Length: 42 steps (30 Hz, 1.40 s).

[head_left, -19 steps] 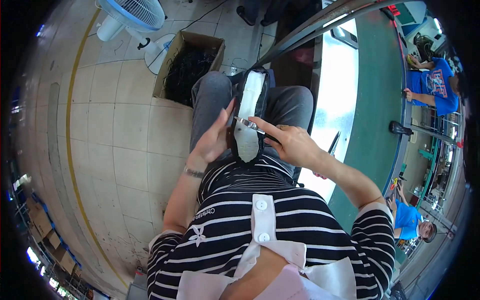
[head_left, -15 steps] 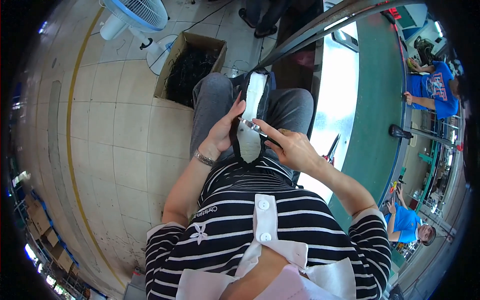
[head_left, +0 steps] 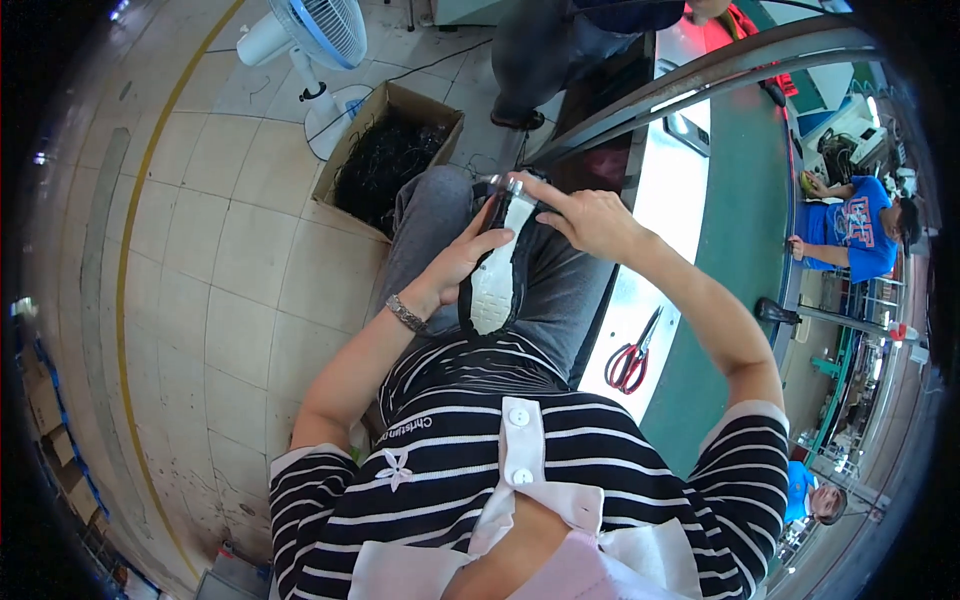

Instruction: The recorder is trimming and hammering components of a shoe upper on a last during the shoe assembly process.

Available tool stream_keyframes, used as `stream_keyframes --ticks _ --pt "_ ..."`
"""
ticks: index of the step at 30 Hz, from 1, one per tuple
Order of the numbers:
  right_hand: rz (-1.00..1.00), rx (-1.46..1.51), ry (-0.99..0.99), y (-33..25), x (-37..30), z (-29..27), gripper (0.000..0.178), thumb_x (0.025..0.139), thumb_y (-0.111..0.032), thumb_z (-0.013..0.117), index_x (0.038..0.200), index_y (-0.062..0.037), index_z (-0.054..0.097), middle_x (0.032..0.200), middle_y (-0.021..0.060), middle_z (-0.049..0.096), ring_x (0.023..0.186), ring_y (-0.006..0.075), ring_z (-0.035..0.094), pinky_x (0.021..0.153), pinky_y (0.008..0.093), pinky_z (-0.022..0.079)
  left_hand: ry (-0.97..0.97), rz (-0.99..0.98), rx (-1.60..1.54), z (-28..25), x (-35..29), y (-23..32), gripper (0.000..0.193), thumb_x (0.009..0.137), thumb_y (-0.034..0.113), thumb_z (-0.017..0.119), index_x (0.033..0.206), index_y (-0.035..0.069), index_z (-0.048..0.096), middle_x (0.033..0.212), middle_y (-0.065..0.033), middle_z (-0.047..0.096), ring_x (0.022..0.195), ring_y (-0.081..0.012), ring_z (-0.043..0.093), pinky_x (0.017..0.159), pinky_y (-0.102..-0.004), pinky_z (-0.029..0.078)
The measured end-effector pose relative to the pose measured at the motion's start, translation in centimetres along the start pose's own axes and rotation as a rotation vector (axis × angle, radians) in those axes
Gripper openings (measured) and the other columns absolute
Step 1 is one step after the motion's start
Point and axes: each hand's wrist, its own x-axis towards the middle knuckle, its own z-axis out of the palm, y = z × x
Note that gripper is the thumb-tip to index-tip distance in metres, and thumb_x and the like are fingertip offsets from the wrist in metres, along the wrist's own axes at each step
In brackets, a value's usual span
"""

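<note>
A black shoe upper [head_left: 466, 300] with a white sole-side board [head_left: 494, 285] lies bottom up over my lap, its broad rounded end toward my body. My left hand [head_left: 462, 262] is closed around its left side, the thumb lying across the white board. At the far end of the shoe, my right hand [head_left: 595, 222] grips a silver metal hand tool [head_left: 505, 184], with the index finger stretched along it. The tool's head is at the shoe's far tip. My fingers hide most of its handle, so its exact kind is unclear.
Red-handled scissors [head_left: 630, 362] and a phone-like device [head_left: 686, 134] lie on the white tabletop strip beside a green belt [head_left: 740, 200]. A cardboard box [head_left: 440, 150] of black scraps and a fan [head_left: 335, 30] stand on the floor. A metal bar [head_left: 690, 88] crosses ahead; people work nearby.
My right hand and the tool have moved from the middle of the shoe to its far tip. The scissors now show fully. A person at the far side has come closer.
</note>
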Motion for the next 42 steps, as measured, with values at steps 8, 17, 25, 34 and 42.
stream_keyframes --ticks 8,17,25,34,42 --pt "0.147 0.064 0.02 -1.3 -0.4 0.9 0.064 0.092 -0.022 0.057 0.148 -0.0239 0.026 0.067 0.0149 0.062 0.058 0.0323 0.063 0.057 0.0406 0.051 -0.038 -0.026 0.05 -0.1 -0.3 0.8 0.078 0.092 0.025 0.061 0.153 0.02 0.014 0.127 -0.005 0.049 0.105 -0.0118 0.052 0.089 -0.0283 0.045" --pt "0.074 0.13 -0.039 -2.6 -1.0 0.7 0.064 0.093 -0.02 0.056 0.148 -0.0256 0.024 0.066 0.0137 0.062 0.054 0.0309 0.062 0.053 0.0406 0.049 -0.046 -0.122 -0.013 -1.0 0.0 0.6 0.082 0.087 0.019 0.067 0.153 0.021 0.017 0.114 -0.0027 0.055 0.098 -0.0106 0.055 0.086 -0.0272 0.046" --pt "0.074 0.187 -0.053 -3.9 -2.5 0.7 0.065 0.093 -0.021 0.056 0.149 -0.0237 0.024 0.063 0.0138 0.062 0.052 0.0255 0.062 0.053 0.0377 0.049 -0.08 -0.152 0.009 -1.0 -0.7 1.3 0.099 0.081 0.013 0.073 0.153 0.019 0.005 0.115 -0.0043 0.055 0.102 -0.0129 0.056 0.087 -0.0311 0.047" --pt "0.05 0.102 -0.023 -5.3 -3.2 0.7 0.065 0.092 -0.023 0.058 0.148 -0.021 0.026 0.056 0.0081 0.059 0.045 0.0242 0.058 0.043 0.0346 0.044 -0.15 -0.168 0.049 -1.7 -1.4 0.4 0.116 0.073 0.014 0.081 0.153 0.02 -0.002 0.143 -0.0089 0.035 0.13 -0.021 0.036 0.106 -0.0351 0.033" --pt "0.018 0.003 -0.235 -6.3 -6.3 -0.5 0.073 0.089 -0.006 0.055 0.146 -0.0403 0.025 0.097 0.0221 0.062 0.078 0.0299 0.066 0.06 0.0352 0.055 -0.205 0.007 -0.402 -2.1 -3.6 -3.7 0.066 0.098 0.056 0.03 0.153 0.024 0.013 0.15 -0.0073 0.033 0.132 -0.0201 0.038 0.108 -0.0382 0.033"
